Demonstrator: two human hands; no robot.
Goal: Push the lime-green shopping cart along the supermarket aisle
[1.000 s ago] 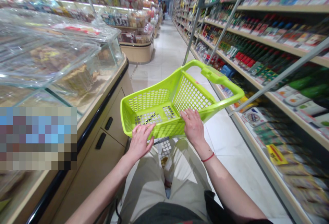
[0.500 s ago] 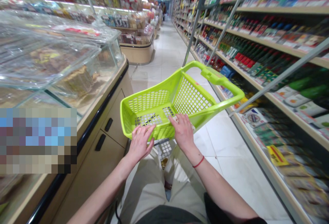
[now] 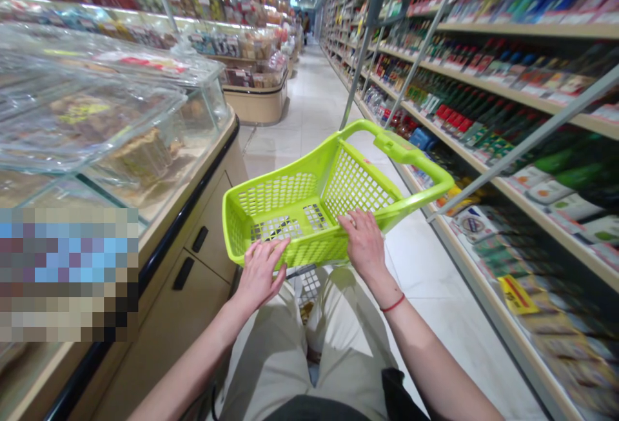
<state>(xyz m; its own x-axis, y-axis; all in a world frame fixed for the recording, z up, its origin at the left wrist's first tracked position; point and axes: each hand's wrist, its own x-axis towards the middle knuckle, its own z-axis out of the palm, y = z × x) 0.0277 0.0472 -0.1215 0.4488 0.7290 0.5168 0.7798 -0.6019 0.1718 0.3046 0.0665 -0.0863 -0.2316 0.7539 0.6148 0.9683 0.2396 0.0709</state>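
Observation:
A lime-green perforated plastic shopping basket (image 3: 278, 193) sits in front of me, tilted, with a long curved handle running to the far right corner. My left hand (image 3: 260, 274) curls over its near rim, fingers spread. My right hand (image 3: 365, 244) grips the rim further right, with a thin red cord around that wrist. The basket holds no goods that I can see. A white wire rack (image 3: 307, 285) shows below it, partly hidden by the basket, just above my beige trousers (image 3: 275, 363).
Grey metal poles (image 3: 425, 53) rise past the basket. A glass food counter (image 3: 111, 131) on a beige cabinet stands to the left, with a pixelated patch over its lower corner. Stocked goods shelves (image 3: 512, 86) line the right of a tiled aisle (image 3: 309, 92). A distant person (image 3: 305, 26) stands far down it.
My right hand has slid right along the rim since half a second ago, back near where it was a second ago. The whole view has tilted slightly.

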